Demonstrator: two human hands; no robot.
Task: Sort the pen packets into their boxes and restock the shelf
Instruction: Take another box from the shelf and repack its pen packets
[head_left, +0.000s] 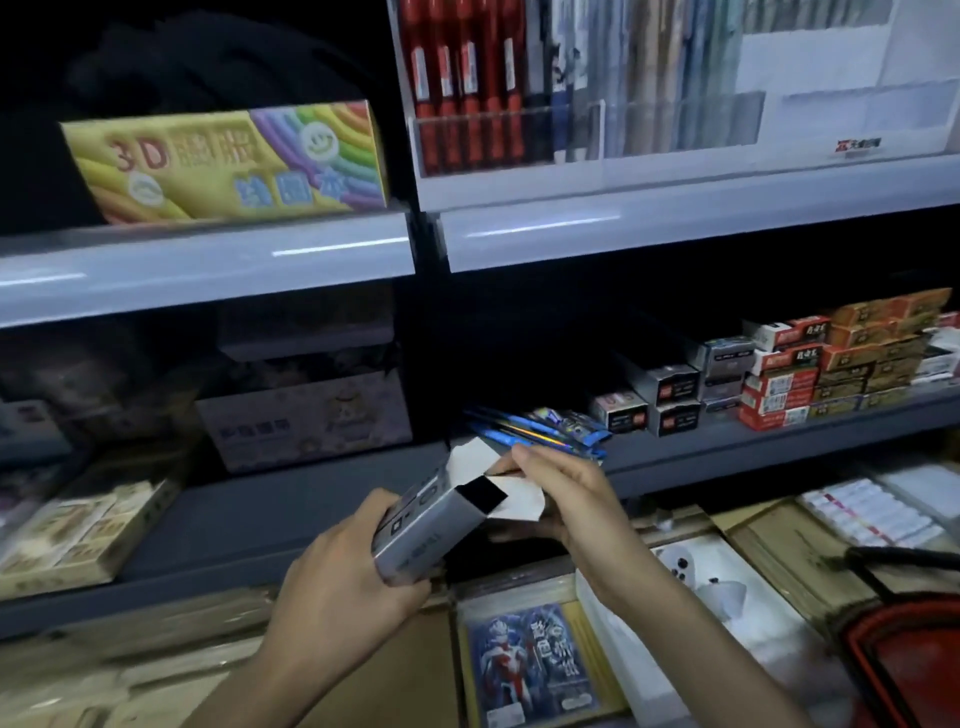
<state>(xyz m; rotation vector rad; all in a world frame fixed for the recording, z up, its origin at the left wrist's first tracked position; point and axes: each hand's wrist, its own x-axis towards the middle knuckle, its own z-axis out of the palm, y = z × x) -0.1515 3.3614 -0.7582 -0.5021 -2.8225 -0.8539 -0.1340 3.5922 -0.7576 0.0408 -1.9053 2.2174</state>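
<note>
Our left hand (337, 582) curls its fingers round the grey box (415, 525) to steady it while our right hand (571, 499) pinches the flap (519, 501) open for pen packets (540, 434).

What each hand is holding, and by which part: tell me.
The left hand grips the grey pen box round its closed lower end. The right hand pinches the white flap at the box's open upper end.

Your view is dim, brightest at upper right, while the upper left sinks into black. Glare streaks the shelf edges (337, 247), which bow slightly; details look soft.
</note>
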